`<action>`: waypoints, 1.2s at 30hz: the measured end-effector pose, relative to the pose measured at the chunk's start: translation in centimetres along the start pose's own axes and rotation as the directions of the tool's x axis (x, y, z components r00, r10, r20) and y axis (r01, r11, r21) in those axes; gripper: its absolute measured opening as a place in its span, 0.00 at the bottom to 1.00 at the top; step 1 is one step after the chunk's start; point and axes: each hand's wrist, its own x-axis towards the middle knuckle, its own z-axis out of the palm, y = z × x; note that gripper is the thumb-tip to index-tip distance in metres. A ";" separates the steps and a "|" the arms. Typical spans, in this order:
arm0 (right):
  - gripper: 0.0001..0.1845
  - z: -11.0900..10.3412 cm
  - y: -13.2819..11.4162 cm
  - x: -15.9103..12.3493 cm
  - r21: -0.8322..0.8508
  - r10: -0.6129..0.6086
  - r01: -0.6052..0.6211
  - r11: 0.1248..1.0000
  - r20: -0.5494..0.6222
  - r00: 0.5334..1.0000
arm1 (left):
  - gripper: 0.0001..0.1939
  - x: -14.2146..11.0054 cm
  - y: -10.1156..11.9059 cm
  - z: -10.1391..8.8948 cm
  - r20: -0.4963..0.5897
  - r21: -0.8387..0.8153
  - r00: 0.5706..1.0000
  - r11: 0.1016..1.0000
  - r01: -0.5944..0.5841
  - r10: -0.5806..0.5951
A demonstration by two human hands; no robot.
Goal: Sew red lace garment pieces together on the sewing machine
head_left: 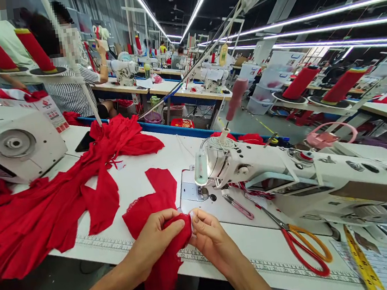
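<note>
My left hand [157, 240] and my right hand [209, 236] meet at the table's front edge, both pinching a small red fabric piece [158, 200]. The cloth hangs over the edge below my left hand and spreads up onto the white table [136, 170]. A small white bit shows between my fingertips. The needle area of the white sewing machine [287, 171] stands just beyond my right hand.
A long heap of red fabric [56, 202] lies to the left. Red-and-orange-handled scissors [306, 248], pink snips [237, 205] and a yellow tape measure [362, 260] lie at right. Another machine [11, 142] sits far left. Other people work at tables behind.
</note>
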 end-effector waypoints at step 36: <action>0.08 -0.9 -0.3 -1.5 -0.717 -0.454 0.338 0.610 0.033 0.890 | 0.13 -0.4 -0.6 0.6 0.032 0.327 0.979 0.924 -0.199 0.199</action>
